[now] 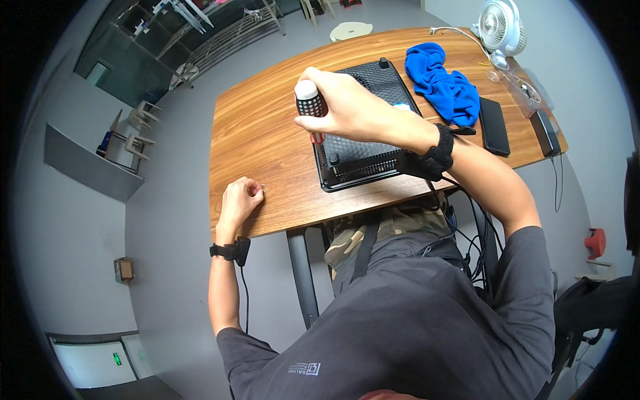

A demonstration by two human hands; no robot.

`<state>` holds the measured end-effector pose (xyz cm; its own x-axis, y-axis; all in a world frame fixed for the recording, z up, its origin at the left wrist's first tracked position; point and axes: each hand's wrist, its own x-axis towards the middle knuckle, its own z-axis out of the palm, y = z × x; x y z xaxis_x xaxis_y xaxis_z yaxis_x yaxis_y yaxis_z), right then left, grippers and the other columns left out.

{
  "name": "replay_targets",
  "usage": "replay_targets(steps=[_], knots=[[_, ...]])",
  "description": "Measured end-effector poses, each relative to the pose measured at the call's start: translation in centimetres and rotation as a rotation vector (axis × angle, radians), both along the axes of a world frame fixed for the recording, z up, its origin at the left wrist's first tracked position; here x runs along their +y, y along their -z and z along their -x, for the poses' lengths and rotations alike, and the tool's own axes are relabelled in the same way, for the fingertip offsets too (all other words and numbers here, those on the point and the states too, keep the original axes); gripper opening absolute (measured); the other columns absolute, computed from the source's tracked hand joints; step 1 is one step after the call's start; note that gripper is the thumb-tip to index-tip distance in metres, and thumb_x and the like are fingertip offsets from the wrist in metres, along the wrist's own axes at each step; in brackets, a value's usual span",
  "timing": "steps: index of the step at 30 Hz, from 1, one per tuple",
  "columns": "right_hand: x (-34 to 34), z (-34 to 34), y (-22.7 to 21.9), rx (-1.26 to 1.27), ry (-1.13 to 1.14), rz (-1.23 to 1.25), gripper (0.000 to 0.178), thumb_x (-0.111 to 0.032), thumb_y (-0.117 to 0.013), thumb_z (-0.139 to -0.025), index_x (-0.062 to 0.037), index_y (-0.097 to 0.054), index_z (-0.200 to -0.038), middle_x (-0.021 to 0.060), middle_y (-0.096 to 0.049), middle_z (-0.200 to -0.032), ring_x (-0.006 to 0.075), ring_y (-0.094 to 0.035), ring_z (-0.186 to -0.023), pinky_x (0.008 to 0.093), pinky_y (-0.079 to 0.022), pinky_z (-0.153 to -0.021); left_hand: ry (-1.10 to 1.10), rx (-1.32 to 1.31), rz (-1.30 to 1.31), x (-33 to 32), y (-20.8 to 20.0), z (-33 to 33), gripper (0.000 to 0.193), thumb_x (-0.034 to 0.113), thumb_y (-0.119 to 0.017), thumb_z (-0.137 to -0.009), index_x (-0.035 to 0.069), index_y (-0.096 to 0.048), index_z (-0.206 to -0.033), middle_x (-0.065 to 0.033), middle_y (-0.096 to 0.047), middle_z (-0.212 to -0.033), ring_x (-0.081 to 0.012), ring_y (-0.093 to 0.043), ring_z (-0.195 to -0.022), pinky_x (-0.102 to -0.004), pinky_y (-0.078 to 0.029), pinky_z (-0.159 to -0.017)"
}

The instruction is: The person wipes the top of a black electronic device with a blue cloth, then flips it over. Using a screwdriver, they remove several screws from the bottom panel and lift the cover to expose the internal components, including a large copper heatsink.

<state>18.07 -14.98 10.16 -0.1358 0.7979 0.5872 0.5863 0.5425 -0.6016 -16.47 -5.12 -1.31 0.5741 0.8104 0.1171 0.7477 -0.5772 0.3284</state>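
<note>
My right hand (347,107) is wrapped round a screwdriver (309,100) with a black-and-white handle and a red-and-white collar. The screwdriver points down at the left near edge of a flat black device (373,147); the tip is hard to make out there. That device has a patterned panel, slotted sides and round rubber feet, and part of it is hidden behind my right hand and forearm. My left hand (241,198) rests on the wooden table (267,127), left of the device. Its fingertips are pinched together at a tiny pale thing, too small to name.
A crumpled blue cloth (443,83) lies right of the device, beside a black phone-like slab (493,127). Farther right are a black power adapter (545,133) with a cable, a clear plastic tray (523,87) and a white fan (500,27). Cables hang by my lap.
</note>
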Motion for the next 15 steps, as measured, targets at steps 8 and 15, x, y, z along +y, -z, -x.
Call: replay_targets(steps=[8,15], knots=[[-0.2,-3.3,-0.3,-0.011,0.085,-0.007,0.036,-0.024,-0.081,-0.088,-0.0015,-0.057,-0.104,0.0126,-0.069,-0.085,0.0228,-0.070,-0.079,0.0342,-0.056,-0.072,0.035,0.049,-0.011,0.3,-1.4,-0.9,0.014,0.013,-0.076,-0.085,0.000,-0.072,-0.088,-0.0128,-0.068,-0.085,-0.0259,-0.068,-0.076,-0.0388,-0.055,-0.072],[0.3,-9.1,-2.5,0.059,0.163,-0.026,0.036,-0.027,-0.080,-0.091,-0.0025,-0.059,-0.108,0.0080,-0.068,-0.087,0.0141,-0.067,-0.078,0.0304,-0.054,-0.070,0.192,-0.121,0.029,0.6,-4.6,-7.1,0.017,0.008,-0.070,-0.089,-0.001,-0.070,-0.104,-0.0131,-0.063,-0.094,-0.0261,-0.065,-0.077,-0.0381,-0.053,-0.076]])
